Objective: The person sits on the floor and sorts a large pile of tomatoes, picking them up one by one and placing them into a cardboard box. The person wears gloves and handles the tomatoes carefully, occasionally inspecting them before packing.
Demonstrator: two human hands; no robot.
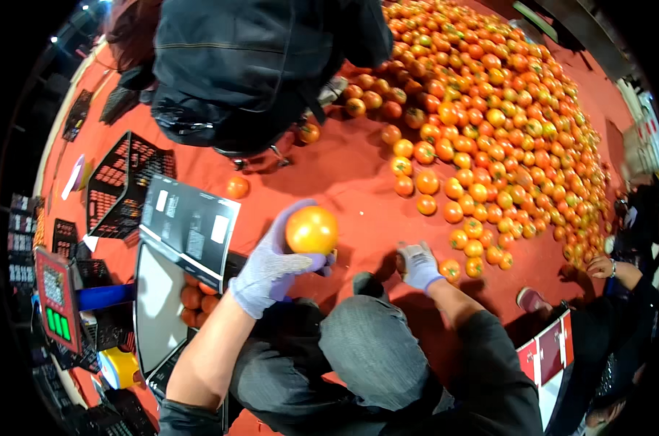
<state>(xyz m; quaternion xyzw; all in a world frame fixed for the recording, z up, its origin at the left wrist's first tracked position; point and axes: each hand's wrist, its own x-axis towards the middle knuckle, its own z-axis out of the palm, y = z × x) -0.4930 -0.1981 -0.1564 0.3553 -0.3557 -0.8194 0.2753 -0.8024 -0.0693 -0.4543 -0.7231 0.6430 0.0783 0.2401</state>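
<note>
My left hand (278,256), in a pale lilac knit glove, holds up a large orange-yellow tomato (312,230) above the red floor covering. My right hand (418,265), in a similar glove, is low by the floor to the right; a roundish thing shows partly at its finger side, and whether it is gripped cannot be told. Just right of that hand lie loose tomatoes (449,270) at the edge of a large heap of tomatoes (504,131). Left of my left forearm, more tomatoes (192,298) sit in an open carton under its printed flap (190,223).
A person in a dark jacket (242,60) is close in front. Black plastic crates (107,191) and a scale with a red-framed display (60,302) stand at the left. Another person's hand (601,267) and a printed carton (550,351) are at the right.
</note>
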